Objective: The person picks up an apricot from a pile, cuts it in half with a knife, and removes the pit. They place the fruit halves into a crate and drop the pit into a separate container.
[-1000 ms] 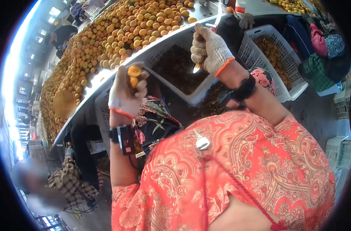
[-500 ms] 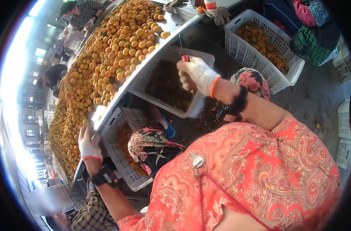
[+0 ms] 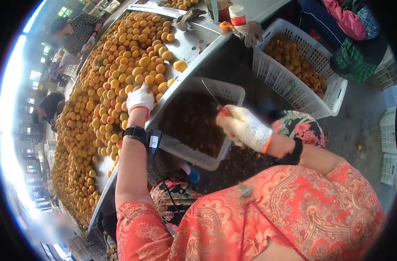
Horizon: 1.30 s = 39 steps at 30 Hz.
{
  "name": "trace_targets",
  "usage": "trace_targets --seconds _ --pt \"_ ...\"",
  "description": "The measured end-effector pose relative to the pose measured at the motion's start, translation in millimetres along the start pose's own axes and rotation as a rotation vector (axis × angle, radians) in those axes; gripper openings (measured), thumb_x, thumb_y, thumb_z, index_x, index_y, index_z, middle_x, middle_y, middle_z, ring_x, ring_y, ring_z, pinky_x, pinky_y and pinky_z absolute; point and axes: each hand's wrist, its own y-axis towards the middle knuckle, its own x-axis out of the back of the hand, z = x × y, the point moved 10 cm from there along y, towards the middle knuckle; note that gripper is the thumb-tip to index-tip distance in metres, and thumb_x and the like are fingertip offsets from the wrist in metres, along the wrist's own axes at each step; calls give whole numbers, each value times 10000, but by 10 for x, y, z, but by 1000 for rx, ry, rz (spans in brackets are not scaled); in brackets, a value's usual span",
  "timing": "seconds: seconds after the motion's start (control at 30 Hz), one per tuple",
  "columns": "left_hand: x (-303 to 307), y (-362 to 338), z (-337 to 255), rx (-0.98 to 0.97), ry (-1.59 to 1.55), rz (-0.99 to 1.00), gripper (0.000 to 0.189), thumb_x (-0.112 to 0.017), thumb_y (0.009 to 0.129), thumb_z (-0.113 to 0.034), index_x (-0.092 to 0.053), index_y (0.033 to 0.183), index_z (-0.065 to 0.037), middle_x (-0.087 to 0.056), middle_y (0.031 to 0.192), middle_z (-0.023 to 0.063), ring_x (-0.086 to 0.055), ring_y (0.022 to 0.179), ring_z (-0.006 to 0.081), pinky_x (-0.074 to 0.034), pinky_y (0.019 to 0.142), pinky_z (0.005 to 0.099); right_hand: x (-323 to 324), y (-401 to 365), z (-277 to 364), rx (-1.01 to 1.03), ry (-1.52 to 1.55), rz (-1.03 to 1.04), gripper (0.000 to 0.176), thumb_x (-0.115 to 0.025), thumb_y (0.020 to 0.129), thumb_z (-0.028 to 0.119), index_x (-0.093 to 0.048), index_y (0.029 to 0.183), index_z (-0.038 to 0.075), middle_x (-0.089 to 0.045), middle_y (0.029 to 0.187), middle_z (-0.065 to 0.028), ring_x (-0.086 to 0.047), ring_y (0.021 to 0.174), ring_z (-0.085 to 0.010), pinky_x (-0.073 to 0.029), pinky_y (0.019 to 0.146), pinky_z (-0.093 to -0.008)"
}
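My left hand (image 3: 140, 99), in a white glove with an orange cuff, reaches over the table's edge into the heap of apricots (image 3: 120, 65). Its fingers are bent round an apricot (image 3: 149, 82) at the near side of the heap; the fingertips are partly hidden. My right hand (image 3: 244, 126), gloved too, is closed round the red handle of a thin-bladed knife (image 3: 212, 93). The blade points up and to the left, above a white crate (image 3: 209, 163) with dark, wet-looking bits in it.
The metal table's edge (image 3: 194, 63) runs diagonally past me. At upper right a white crate (image 3: 290, 80) holds opened fruit. Loose gloves (image 3: 250, 32) and a red-and-white container (image 3: 237, 15) lie on the table corner. A person (image 3: 79, 35) stands across the heap.
My left hand has moved from the table's edge up and right onto the apricots, its fingers closing round one. My right hand has moved down and right with the knife. The view has shifted.
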Motion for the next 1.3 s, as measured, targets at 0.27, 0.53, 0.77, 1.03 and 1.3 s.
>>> trace_targets --seconds 0.27,0.53,0.77,1.03,1.3 --pt "-361 347 269 30 -382 43 328 -595 870 -330 -648 1140 -153 -661 1137 147 -636 1054 334 -499 893 400 83 54 4 91 33 -35 112 -601 952 170 -575 960 62 -558 744 20 -506 641 -64 -416 565 -245" --pt "872 -1083 -147 -257 -1720 -64 464 -565 840 66 -506 1300 59 -574 1119 87 -562 810 124 -456 661 218 -174 -78 325 503 50 152 145 -522 1025 197 -549 934 88 -507 762 47 -440 660 -23 -389 579 -198" --pt "1227 -2259 -447 -206 -2121 -16 567 -667 794 25 -492 1333 33 -595 1103 123 -610 858 193 -518 731 294 -733 -814 664 784 -333 171 249 -546 1013 255 -580 984 10 -649 836 -138 -646 797 -210 -484 677 -337" --pt "1488 -2682 -404 -239 -2083 -95 524 -695 792 13 -534 1290 32 -621 1070 110 -624 858 188 -524 715 285 -997 -1244 722 829 -515 189 273 -554 1010 288 -575 991 17 -590 780 -63 -530 750 -101 -457 677 -307" --pt "1638 -2925 -359 -199 -2001 -214 480 -687 798 35 -565 1261 4 -618 1104 90 -628 882 158 -533 712 261 -1084 -1361 669 828 -494 272 249 -533 1016 272 -576 990 28 -567 764 -24 -525 744 -77 -458 650 -291"
